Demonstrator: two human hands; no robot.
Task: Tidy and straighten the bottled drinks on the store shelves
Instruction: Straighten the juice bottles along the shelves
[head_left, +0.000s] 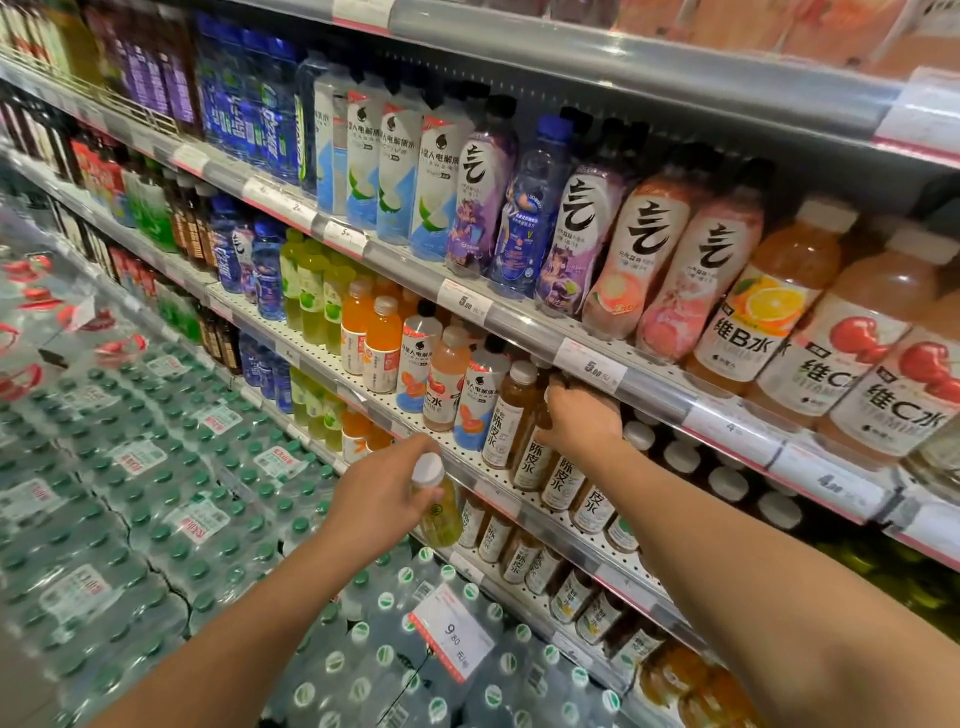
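Head view: left hand grips a yellow-green bottle w/ white cap, held in the air just in front of the perforated shelf. Right hand reaches under the upper shelf edge, fingers curled over brown tea bottles. Shrink-wrapped water packs lie at lower left.

Grey metal shelves run in tiers from the upper right down to the left. Each tier has a clear front rail with white price tags on red strips. The shelf boards are white and have small holes (this shows where the board is bare). Below, shrink-wrapped water packs cover the floor area, and a price card stands over them. The light is even and bright.
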